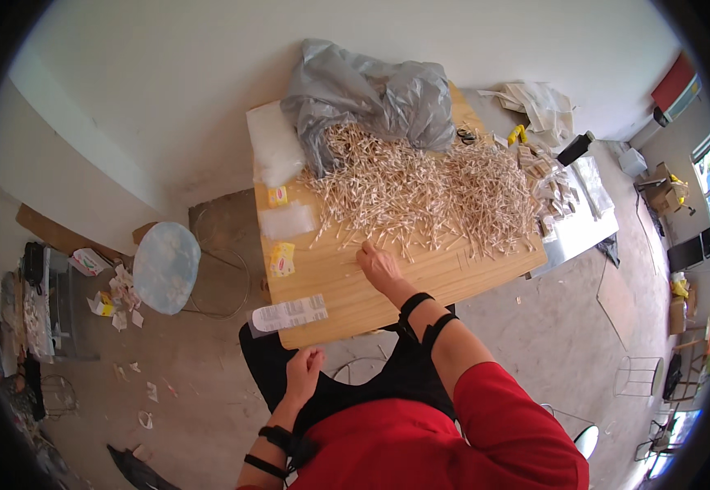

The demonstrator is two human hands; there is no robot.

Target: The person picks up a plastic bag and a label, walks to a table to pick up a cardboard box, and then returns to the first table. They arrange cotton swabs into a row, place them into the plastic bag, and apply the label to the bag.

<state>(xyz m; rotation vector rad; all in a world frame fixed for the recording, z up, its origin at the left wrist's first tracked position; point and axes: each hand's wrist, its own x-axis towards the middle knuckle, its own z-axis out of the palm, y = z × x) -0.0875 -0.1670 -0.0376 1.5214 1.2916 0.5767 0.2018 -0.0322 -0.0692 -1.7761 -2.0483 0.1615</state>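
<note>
Many cotton swabs [408, 192] near right hand [379, 266]

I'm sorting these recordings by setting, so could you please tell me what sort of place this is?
Probably a workroom: what look like cotton swabs lie heaped over much of the wooden table, and scraps litter the grey floor.

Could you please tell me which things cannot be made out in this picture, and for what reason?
All in the head view:
- Whether the right hand pinches anything: too small at the fingertips.
- The inside of the left hand: hidden by its curled fingers.
- What lies under the grey bag: covered by its folds.
- The slip's print: too small.
- The left elbow: cut off by the lower edge.
</note>
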